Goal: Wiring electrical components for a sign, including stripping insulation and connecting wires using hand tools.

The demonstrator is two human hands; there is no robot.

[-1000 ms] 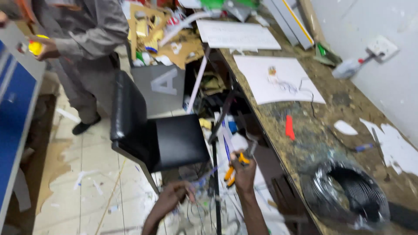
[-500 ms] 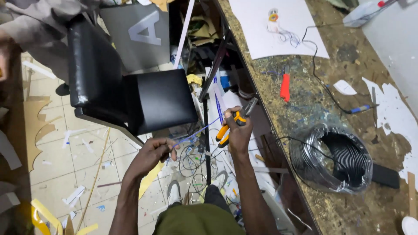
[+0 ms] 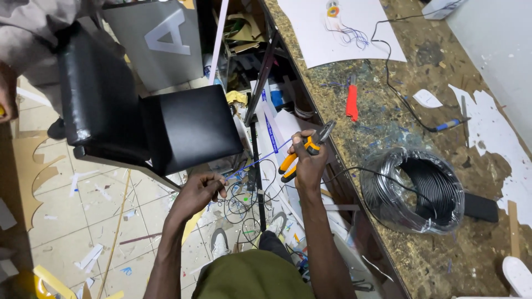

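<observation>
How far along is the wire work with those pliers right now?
Done so far: the right hand has the yellow-handled pliers up and gripped, and the left hand pinches a thin blue wire that runs toward them. In hand: the wire is held between both hands. Left: the plier tip is not on the wire, so no cut shows yet. The black cable coil sits wrapped on the workbench.

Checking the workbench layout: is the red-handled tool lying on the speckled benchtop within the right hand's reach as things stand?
Probably yes: the right hand is beside the bench edge, nothing blocks the red-handled tool, but it already holds yellow-handled pliers.
</observation>
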